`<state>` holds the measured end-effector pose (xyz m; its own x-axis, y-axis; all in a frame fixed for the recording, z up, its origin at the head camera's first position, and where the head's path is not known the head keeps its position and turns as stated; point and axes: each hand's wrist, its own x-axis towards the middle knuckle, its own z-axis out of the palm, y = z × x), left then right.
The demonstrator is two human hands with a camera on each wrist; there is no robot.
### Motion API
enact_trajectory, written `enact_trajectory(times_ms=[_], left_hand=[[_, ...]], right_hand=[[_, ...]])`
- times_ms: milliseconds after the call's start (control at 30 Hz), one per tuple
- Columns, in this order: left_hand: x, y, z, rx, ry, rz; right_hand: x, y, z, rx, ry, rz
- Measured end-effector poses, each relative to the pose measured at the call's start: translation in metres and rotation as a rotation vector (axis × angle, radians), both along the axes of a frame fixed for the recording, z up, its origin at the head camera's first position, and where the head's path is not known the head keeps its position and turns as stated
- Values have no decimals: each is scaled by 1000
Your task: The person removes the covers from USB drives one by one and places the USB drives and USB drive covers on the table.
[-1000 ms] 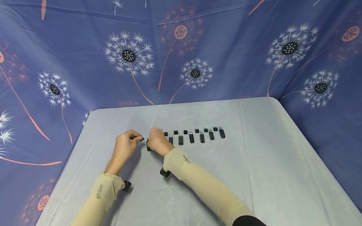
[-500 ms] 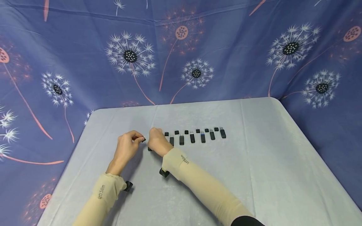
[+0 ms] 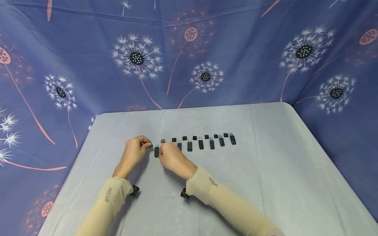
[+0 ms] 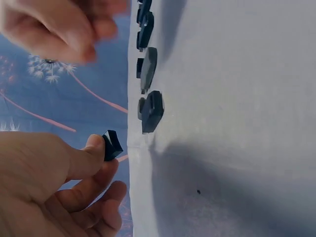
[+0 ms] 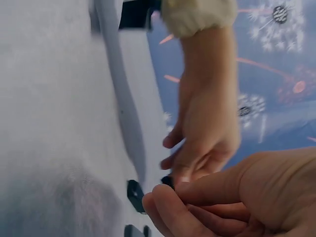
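- One backdrop cloth (image 3: 242,49), soft blue fabric printed with white and pink dandelion heads, hangs behind and at both sides.
- One table (image 3: 265,170) with rounded far corners, under a smooth pale grey cover with faint creases.
- Two forearms in beige knit sleeves; the left hand (image 3: 133,154) pinches one small black cap (image 3: 150,145) between thumb and curled fingers, above the table at the row's left end.
- The right hand (image 3: 172,156) rests just right of it, fingers curled (whether it grips anything I cannot tell).
- Black USB sticks (image 3: 200,143), slim rectangular plastic, lie in a left-to-right row; seven show, the leftmost stick (image 3: 156,151) beside the fingertips.
- Seven loose square caps (image 3: 194,138) lie just beyond them.
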<state>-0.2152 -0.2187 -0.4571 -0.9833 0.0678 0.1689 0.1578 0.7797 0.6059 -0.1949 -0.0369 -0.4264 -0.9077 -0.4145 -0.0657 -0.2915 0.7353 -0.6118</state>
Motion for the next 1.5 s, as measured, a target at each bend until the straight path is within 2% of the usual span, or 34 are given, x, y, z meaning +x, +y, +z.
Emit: enact_trajectory(times_ms=[133,267,467,700,1000,1267,1367,1500], left_hand=[[-5,0,-3,-22,-17,-5],[-12,-1,-6,-58,-15,5],[-23,0,-12,-101,-33,21],[-29,0,-16,-138,-31,19],[-30,2,-24,-121,-21,43],[-29,0,-24,-86,-28,44],[-29,-1,-25,-71,-26,48],[-29,-3,-25,-61,-30,57]], right_hand=[[13,18,5,-42,43,3],[21,32,6,-99,3,-32],[25,43,3,-147,-40,-58],[27,50,3,-208,-87,-68],[32,65,1,-253,-127,-71],[32,74,-1,-266,-142,-89],[32,77,-2,-263,-125,-75],[32,83,-4,-239,-56,-33]])
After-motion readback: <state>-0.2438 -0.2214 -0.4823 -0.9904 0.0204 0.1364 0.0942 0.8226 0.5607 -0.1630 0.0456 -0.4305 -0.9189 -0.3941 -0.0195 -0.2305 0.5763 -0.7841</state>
